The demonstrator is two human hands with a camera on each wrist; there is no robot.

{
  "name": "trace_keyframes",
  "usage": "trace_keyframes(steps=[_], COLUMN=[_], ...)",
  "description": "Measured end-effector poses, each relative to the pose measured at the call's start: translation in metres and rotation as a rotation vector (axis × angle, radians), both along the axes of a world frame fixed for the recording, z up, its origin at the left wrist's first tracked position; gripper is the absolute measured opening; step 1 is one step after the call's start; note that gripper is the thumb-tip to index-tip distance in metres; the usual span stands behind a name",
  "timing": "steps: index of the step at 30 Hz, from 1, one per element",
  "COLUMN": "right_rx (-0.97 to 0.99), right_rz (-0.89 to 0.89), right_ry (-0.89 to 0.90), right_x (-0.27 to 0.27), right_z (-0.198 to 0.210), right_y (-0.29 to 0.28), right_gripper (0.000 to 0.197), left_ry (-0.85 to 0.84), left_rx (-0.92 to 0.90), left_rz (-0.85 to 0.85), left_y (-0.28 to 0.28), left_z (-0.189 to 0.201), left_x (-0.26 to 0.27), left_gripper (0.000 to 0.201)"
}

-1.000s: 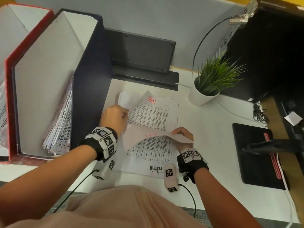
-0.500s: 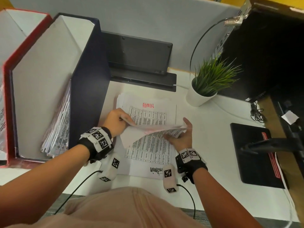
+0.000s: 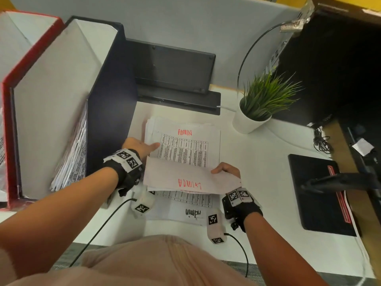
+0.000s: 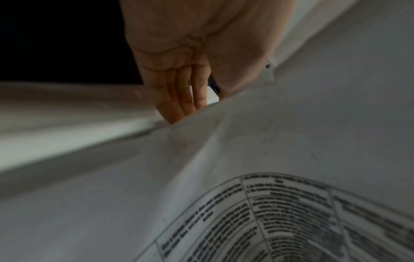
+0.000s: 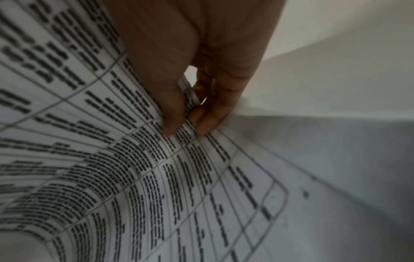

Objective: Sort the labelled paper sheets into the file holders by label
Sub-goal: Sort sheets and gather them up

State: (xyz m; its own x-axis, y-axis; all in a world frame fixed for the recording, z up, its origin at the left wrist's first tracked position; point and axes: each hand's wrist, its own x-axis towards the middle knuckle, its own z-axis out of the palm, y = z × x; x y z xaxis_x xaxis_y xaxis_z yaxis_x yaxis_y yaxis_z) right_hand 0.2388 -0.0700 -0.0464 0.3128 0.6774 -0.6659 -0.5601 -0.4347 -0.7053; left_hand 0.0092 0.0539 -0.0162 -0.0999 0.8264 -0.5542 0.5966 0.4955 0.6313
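We see a folded-back sheet (image 3: pixel 185 178), its red ADMIN label showing upside down, lifted over the paper stack (image 3: pixel 183 145) that lies mid-bench toward the left edge. Our right hand (image 3: pixel 226 170) is the firm grip here: thumb and fingers pinch the sheet's right edge. Our left hand (image 3: pixel 140 147) has fingers straight, slid under the sheet's left side, carrying it without clenching. The stack's top page also reads ADMIN in red. At the bench's left edge stand a navy file holder (image 3: pixel 107 89) with papers inside and a red file holder (image 3: pixel 12 83) beyond it.
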Motion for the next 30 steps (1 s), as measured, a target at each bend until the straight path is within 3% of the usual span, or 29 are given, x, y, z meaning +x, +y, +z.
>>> trace_keyframes(steps=[4, 7, 10, 12, 15, 17, 24, 25, 28, 30], right_rx=[-0.032, -0.057, -0.122, -0.047, 0.125, 0.153, 0.07, 0.033, 0.083, 0.191], right_rz=[-0.009, 0.022, 0.1, 0.076, 0.033, 0.029, 0.18, 0.183, 0.081, 0.009], right_ry=[-0.025, -0.152, -0.275, -0.288, -0.398, -0.377, -0.674, -0.677, -0.552, -0.326], right_x=[-0.001, 0.0, 0.004, 0.003, -0.005, -0.005, -0.004, -0.004, -0.007, -0.008], right_z=[-0.003, -0.004, -0.001, -0.003, -0.007, -0.01, -0.008, -0.008, -0.005, -0.004], right_y=[0.001, 0.004, 0.007, 0.005, -0.002, -0.004, -0.005, -0.005, -0.002, -0.001], right_gripper=[0.043, 0.053, 0.034, 0.031, 0.045, 0.05, 0.03, 0.03, 0.063, 0.063], left_ry=[0.118, 0.115, 0.112, 0.1, -0.011, -0.123, -0.384, -0.395, -0.428, -0.441], left_rx=[0.022, 0.095, 0.181, 0.263, 0.435, 0.495, 0.448, 0.431, 0.373, 0.344], left_rz=[-0.061, -0.094, -0.147, -0.154, -0.093, -0.092, -0.106, -0.124, -0.153, -0.14], left_y=[0.0, -0.003, -0.008, -0.013, -0.02, -0.024, -0.027, -0.028, -0.029, -0.03], left_z=[-0.002, -0.004, -0.006, -0.008, -0.009, -0.01, -0.009, -0.008, -0.006, -0.003], left_x=[0.004, 0.004, 0.002, 0.0, -0.001, -0.001, -0.002, -0.003, -0.007, -0.008], left_gripper=[0.032, 0.023, 0.023, 0.02, 0.013, 0.01, 0.029, 0.031, 0.04, 0.04])
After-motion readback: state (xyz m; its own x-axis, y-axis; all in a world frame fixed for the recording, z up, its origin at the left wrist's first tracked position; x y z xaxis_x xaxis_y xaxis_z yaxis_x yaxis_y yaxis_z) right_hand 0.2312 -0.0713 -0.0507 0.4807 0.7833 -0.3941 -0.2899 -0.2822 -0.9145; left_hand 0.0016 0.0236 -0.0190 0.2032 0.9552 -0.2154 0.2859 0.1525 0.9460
